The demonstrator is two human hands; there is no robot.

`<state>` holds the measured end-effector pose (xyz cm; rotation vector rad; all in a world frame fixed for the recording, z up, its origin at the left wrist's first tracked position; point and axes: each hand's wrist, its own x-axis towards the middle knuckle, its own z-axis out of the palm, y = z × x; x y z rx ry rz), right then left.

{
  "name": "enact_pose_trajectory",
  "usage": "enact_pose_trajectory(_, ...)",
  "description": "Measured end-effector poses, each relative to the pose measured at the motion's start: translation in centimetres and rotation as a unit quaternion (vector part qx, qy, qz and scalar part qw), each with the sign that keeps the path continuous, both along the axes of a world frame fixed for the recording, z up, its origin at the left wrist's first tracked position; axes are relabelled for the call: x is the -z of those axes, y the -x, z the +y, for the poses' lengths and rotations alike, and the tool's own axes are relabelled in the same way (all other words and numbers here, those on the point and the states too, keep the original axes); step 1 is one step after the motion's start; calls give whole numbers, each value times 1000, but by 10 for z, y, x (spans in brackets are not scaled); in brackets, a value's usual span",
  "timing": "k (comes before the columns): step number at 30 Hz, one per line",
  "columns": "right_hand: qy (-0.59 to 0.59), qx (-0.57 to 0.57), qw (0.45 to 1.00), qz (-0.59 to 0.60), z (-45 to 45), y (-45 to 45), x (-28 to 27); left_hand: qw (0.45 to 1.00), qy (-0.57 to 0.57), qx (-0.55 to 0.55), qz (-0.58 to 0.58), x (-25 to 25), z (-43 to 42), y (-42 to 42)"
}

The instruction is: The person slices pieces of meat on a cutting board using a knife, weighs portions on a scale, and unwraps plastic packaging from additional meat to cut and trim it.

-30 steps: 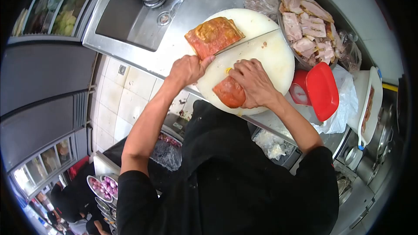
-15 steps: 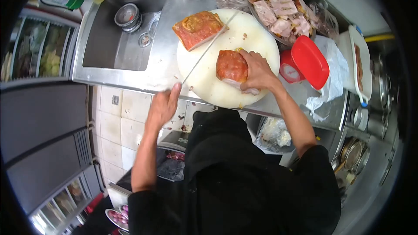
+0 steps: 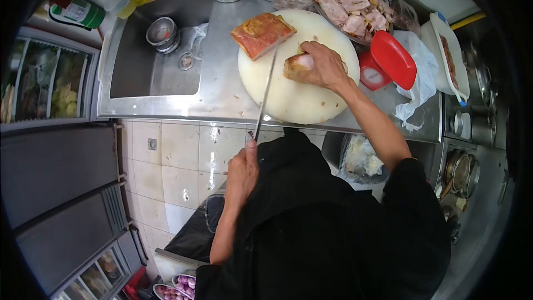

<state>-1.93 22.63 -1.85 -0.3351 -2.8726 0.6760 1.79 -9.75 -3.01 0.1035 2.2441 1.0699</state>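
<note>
My left hand (image 3: 243,173) is closed round the handle of a long knife (image 3: 268,86). The blade reaches up over the left part of the round white cutting board (image 3: 300,108), its tip near a reddish-brown slab of roasted meat (image 3: 260,34). On the board, my right hand (image 3: 326,66) grips a smaller piece of meat (image 3: 298,68) from above. Its pale cut side faces left, and my fingers and palm hide much of it. The blade is apart from this piece. Small scraps lie on the board.
Behind the board stands a large tray of sliced meat (image 3: 352,8). A red kitchen scale (image 3: 383,64) and white plastic bag (image 3: 420,66) are at the right. To the left is a steel sink (image 3: 130,72) with stacked bowls (image 3: 162,34). The counter's front edge runs before me.
My left hand has drawn the knife right and back toward my body, its blade now steeper. My right hand has turned the smaller meat piece, so its pale side shows at left.
</note>
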Motion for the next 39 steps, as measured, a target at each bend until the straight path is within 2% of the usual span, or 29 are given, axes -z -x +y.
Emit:
enact_pose_trajectory(4, -10, 77, 997, 14, -7, 3, 8, 998, 17, 45, 41, -25, 23, 6)
enact_pose_trajectory(7, -24, 84, 995, 52, -11, -3, 4, 995, 25, 66, 64, -31, 38, 11)
enact_pose_trajectory(10, 29, 30, 997, 64, 0, -6, 8, 995, 21, 69, 68, -27, 45, 14)
enact_pose_trajectory(16, 86, 52, 994, 43, 3, -2, 14, 992, 66, 80, 68, -29, 48, 14)
enact_pose_trajectory(24, 79, 44, 995, 35, 4, 2, 17, 991, 92, 81, 43, -38, 38, 3)
enact_pose_trajectory(27, 65, 25, 997, 37, 7, 1, 21, 987, 51, 112, 105, -40, 63, 21)
enact_pose_trajectory(29, 63, 21, 997, 37, 7, 3, 21, 987, 32, 131, 91, -34, 88, 39)
enact_pose_trajectory(32, 69, 33, 997, 23, 2, 3, 12, 989, 28, 101, 105, -14, 123, 62)
enact_pose_trajectory(36, 58, 40, 997, 31, 1, 5, 13, 990, 27, 83, 109, -6, 114, 52)
enact_pose_trajectory(37, 57, 39, 997, 39, 2, 5, 15, 983, 30, 135, 121, -5, 96, 42)
enact_pose_trajectory(39, 64, 37, 997, 34, 3, 6, 14, 982, 81, 148, 91, -3, 62, 19)
